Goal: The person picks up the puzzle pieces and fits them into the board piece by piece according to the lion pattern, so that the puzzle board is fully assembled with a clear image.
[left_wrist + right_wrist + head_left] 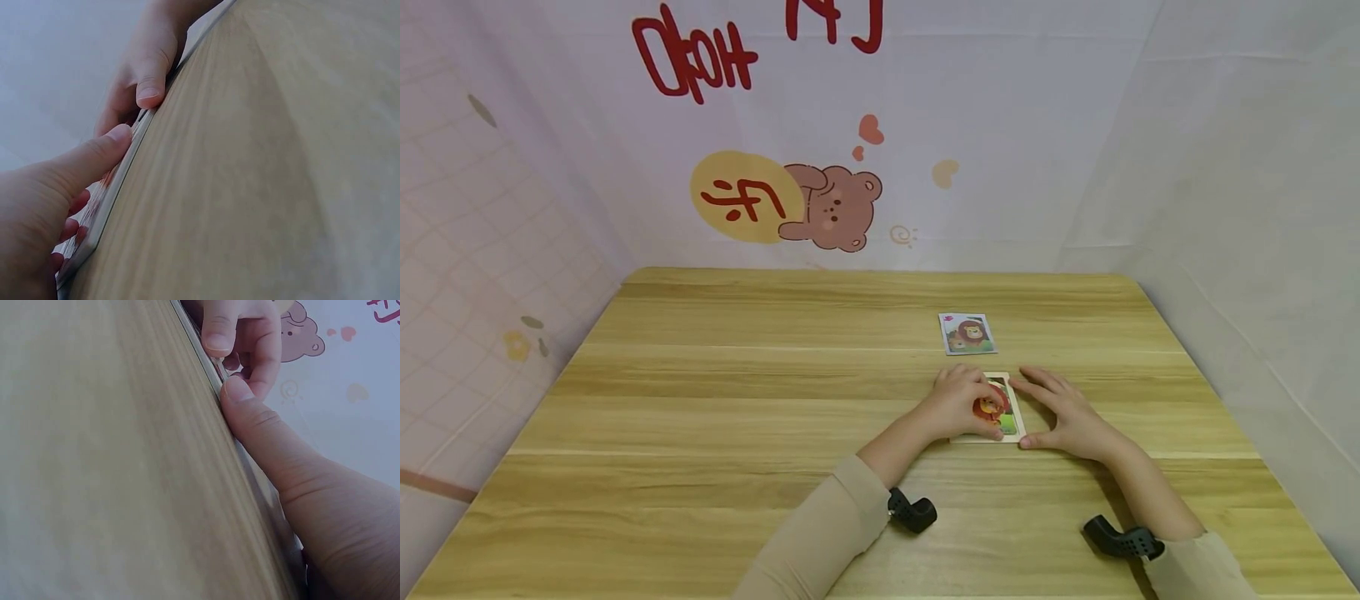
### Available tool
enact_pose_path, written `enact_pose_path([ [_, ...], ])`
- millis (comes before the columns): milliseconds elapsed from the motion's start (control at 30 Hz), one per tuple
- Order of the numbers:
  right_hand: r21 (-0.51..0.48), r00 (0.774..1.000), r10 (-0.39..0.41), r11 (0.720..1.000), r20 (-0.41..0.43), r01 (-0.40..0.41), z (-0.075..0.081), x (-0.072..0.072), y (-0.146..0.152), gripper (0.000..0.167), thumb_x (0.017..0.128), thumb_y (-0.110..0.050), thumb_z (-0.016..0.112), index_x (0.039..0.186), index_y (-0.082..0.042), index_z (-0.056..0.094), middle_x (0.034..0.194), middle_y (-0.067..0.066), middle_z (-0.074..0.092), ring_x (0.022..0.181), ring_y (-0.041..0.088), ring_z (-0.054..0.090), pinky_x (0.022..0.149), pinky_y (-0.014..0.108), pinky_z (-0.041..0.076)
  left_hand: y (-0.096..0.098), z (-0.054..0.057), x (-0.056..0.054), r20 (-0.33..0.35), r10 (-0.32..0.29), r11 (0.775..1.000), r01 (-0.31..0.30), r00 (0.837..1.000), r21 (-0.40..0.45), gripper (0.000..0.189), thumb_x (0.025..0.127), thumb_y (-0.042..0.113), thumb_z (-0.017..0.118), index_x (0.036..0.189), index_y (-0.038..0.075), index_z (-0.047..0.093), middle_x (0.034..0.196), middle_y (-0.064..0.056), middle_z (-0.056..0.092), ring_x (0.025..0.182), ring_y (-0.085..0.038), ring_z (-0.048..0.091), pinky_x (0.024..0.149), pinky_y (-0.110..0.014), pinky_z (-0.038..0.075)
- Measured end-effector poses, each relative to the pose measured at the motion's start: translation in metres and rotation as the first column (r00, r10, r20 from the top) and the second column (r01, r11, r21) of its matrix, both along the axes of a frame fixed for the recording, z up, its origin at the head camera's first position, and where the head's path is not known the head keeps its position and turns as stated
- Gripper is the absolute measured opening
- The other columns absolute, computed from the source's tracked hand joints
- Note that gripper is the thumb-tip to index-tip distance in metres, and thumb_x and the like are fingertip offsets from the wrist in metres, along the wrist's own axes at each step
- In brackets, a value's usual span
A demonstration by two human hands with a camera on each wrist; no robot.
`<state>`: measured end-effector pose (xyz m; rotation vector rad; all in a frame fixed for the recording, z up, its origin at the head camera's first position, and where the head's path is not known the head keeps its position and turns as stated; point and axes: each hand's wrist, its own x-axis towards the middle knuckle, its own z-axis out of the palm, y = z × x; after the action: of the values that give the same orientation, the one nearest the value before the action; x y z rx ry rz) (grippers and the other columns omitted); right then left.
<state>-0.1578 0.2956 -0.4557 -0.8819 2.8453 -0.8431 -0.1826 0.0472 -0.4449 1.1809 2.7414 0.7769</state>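
A small picture puzzle in a pale frame [1017,421], showing a lion on green, lies flat on the wooden table. Over its left part is my left hand [964,404], thumb and curved fingers resting on the picture and hiding much of it. My right hand [1067,417] touches the frame's right side, with the thumb at the lower right corner and a fingertip by the upper one. Both thumbs show close together along the near edge in the left wrist view, the left thumb [94,156] on the surface.
A picture card [967,334] with a lion and a smaller animal lies beyond the puzzle. The wooden table [700,417] meets a white printed cloth [1000,100] at its back edge, and cloth hangs at both sides. Each wrist bears a black camera mount [912,511].
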Motion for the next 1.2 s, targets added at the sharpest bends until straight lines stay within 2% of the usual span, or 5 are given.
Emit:
enact_pose_path([
  [133,-0.001,1.000,0.004,1.000,-0.009,-0.004,-0.0001,0.0000,-0.0011,0.091,0.069,-0.048,0.082,0.144,-0.012,0.044,0.151,0.017,0.028,0.135,0.045,0.019,0.097,0.070,0.014,-0.0021,0.0001,0.0007,0.006,-0.006,1.000,0.006,1.000,-0.007,0.045,0.071,0.057,0.077,0.107,0.030,0.072,0.098,0.015,0.049,0.094,-0.005,0.038,0.083,-0.027,0.027],
  [367,0.006,1.000,0.001,1.000,-0.008,-0.001,-0.0012,-0.0003,-0.0020,0.092,0.069,-0.049,0.082,0.145,-0.014,0.043,0.151,0.017,0.027,0.136,0.044,0.018,0.097,0.069,0.014,-0.0044,-0.0023,0.0001,0.028,-0.007,1.000,0.006,1.000,0.015,0.040,0.076,0.049,0.077,0.111,0.031,0.072,0.101,0.014,0.051,0.100,-0.006,0.039,0.091,-0.031,0.027],
  [800,0.010,1.000,0.001,1.000,-0.011,-0.001,-0.0031,-0.0019,-0.0004,0.092,0.070,-0.050,0.081,0.146,-0.015,0.043,0.151,0.016,0.027,0.136,0.044,0.018,0.098,0.069,0.014,-0.0005,-0.0033,0.0033,0.008,0.029,1.000,-0.030,1.000,0.006,0.037,0.078,0.049,0.076,0.111,0.033,0.073,0.096,0.015,0.049,0.096,-0.006,0.038,0.087,-0.030,0.026],
  [1033,0.011,1.000,-0.003,1.000,-0.010,0.003,-0.0034,-0.0018,-0.0011,0.091,0.070,-0.050,0.081,0.146,-0.016,0.043,0.152,0.015,0.027,0.136,0.044,0.018,0.098,0.069,0.014,-0.0002,-0.0035,0.0042,0.020,0.049,0.999,-0.050,0.999,0.004,0.035,0.077,0.049,0.077,0.108,0.034,0.073,0.098,0.015,0.051,0.100,-0.007,0.040,0.092,-0.034,0.027],
  [1200,0.005,1.000,0.006,1.000,-0.017,-0.005,-0.0020,-0.0015,-0.0039,0.092,0.069,-0.050,0.081,0.145,-0.015,0.043,0.151,0.016,0.028,0.136,0.044,0.019,0.098,0.068,0.015,-0.0020,-0.0015,0.0064,0.031,0.070,0.998,-0.070,0.997,0.007,0.033,0.076,0.049,0.077,0.105,0.035,0.073,0.100,0.014,0.052,0.103,-0.008,0.041,0.090,-0.034,0.028],
])
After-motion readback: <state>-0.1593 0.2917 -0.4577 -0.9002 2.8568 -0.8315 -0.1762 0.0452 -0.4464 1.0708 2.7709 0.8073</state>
